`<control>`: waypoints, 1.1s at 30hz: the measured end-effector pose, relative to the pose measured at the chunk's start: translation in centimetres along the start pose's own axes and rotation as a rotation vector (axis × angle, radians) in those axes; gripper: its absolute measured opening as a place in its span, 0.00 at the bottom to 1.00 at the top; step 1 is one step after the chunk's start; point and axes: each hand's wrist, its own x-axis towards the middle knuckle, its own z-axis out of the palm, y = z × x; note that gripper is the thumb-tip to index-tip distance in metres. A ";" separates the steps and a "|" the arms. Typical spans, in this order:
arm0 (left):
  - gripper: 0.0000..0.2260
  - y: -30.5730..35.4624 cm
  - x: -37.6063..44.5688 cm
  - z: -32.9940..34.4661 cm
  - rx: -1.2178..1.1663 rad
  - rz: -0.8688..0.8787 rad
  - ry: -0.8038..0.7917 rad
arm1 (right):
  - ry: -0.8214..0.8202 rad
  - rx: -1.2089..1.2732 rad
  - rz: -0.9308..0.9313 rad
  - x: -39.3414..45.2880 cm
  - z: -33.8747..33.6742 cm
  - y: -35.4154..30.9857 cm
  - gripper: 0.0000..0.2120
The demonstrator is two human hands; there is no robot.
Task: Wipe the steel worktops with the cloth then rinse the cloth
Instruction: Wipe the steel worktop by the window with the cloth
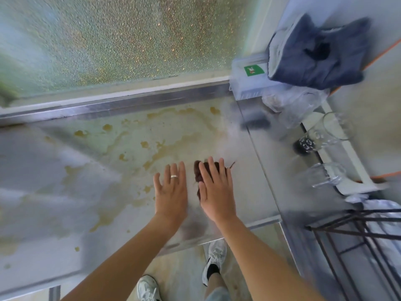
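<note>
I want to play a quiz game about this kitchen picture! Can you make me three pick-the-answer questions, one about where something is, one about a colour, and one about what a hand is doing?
1. Where is the dark brown wiping cloth?
A. Under the right hand
B. Hanging on the wire rack
C. On the floor by the shoes

2. What colour are the stains on the flat steel worktop?
A. Bright red
B. Yellowish brown
C. Black

3. How is the left hand with the silver ring?
A. Curled in a fist
B. Gripping a glass
C. Flat, fingers straight

Answers:
1 A: the cloth peeks out beneath the right hand and its fingers.
2 B: the patches across the steel look yellowish brown.
3 C: its fingers are stretched out and hold nothing.
</note>
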 end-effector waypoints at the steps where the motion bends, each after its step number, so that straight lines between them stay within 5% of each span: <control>1: 0.46 -0.1 -0.3 0.3 -0.006 -0.013 0.016 | -0.006 0.008 -0.002 -1.2 0.2 -0.6 0.26; 8: 0.34 -0.8 -2.8 1.6 -0.042 0.029 0.123 | -0.018 0.048 -0.122 -7.7 1.3 -3.0 0.26; 14: 0.36 0.8 -3.1 1.2 -0.083 0.057 0.058 | -0.019 0.063 -0.265 -9.2 1.1 -1.6 0.24; 22: 0.22 4.9 0.9 -0.1 -0.194 0.121 0.148 | -0.025 0.000 0.014 -3.8 0.1 1.7 0.26; 29: 0.21 7.7 3.9 -0.5 -0.260 0.146 0.197 | -0.010 -0.035 0.120 4.9 -2.6 6.0 0.28; 33: 0.19 8.7 4.9 -1.4 -0.219 0.181 0.228 | -0.012 -0.035 -0.136 3.8 -3.9 8.4 0.28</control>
